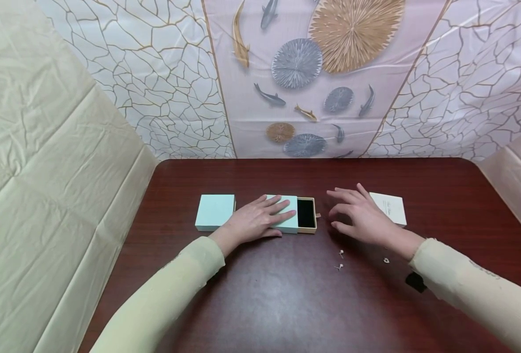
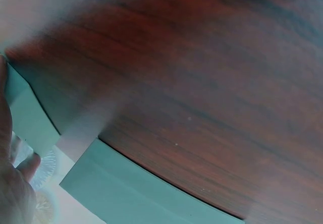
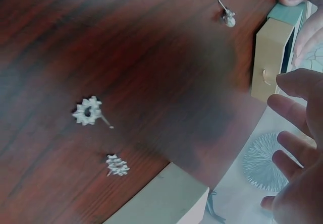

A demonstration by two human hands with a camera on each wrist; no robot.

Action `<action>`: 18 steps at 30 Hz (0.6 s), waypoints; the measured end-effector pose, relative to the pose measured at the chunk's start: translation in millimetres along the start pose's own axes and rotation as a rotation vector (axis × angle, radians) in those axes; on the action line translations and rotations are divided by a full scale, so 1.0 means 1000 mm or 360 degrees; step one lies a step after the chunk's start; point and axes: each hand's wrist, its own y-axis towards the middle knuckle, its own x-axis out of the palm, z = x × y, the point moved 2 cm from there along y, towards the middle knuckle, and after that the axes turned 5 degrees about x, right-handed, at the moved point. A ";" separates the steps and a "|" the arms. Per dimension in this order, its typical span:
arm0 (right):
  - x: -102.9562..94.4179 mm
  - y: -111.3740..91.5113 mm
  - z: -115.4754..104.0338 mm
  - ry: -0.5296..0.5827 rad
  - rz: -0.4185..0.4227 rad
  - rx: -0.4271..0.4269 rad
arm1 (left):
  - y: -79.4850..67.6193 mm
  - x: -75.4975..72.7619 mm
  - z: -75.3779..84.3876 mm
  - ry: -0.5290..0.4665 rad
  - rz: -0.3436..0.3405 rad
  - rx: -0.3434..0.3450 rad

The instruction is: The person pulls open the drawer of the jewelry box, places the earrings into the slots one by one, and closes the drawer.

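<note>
L hand (image 1: 257,218), approx. centre of head view: palm down, fingers spread & nearly straight across top of flat pale-mint card sleeve box (image 1: 290,223); presses/steadies, not curled round it. Thumb along near edge.

R hand (image 1: 364,215), right of centre: fingers parted, loosely bent, nothing held. Fingertips hang near, but apart from, small tan pull tab (image 1: 318,215) on the box's right end.

Tan card drawer (image 1: 307,230) w/ black soft-looking lining (image 1: 306,212) sits partly out of sleeve, approx. mid-frame. No jewellery visible on exposed lining.

Step in hand, my read: box held down, drawer part-drawn for access. Next move prob. calls for L hand to keep sleeve steady, R to pinch tab & draw further, or turn to loose jewellery below.

Outward: two small white-beaded stud earrings (image 1: 341,260) just below R hand; silvery flower-shaped stud (image 3: 88,111), left of R wrist view, w/ similar silvery piece (image 3: 117,166) below it. Square white lettered box (image 1: 388,208) right of R hand; second pale-mint square box (image 1: 215,212) left of centre. Small black item (image 1: 416,282) by R sleeve, unclear what. All on dark red-brown wood-grain table (image 1: 260,304).
</note>
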 end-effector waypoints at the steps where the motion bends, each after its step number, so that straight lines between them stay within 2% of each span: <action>1: 0.000 -0.002 -0.001 -0.0011 0.0007 -0.0015 | 0.000 0.000 0.000 -0.0003 0.0004 0.0001; 8: 0.004 -0.018 -0.002 -0.0064 0.0075 -0.0134 | -0.001 0.000 -0.001 0.0004 0.0014 0.0006; 18: 0.010 -0.042 -0.004 -0.0093 0.0076 -0.0212 | -0.001 0.000 0.000 0.0016 0.0023 0.0004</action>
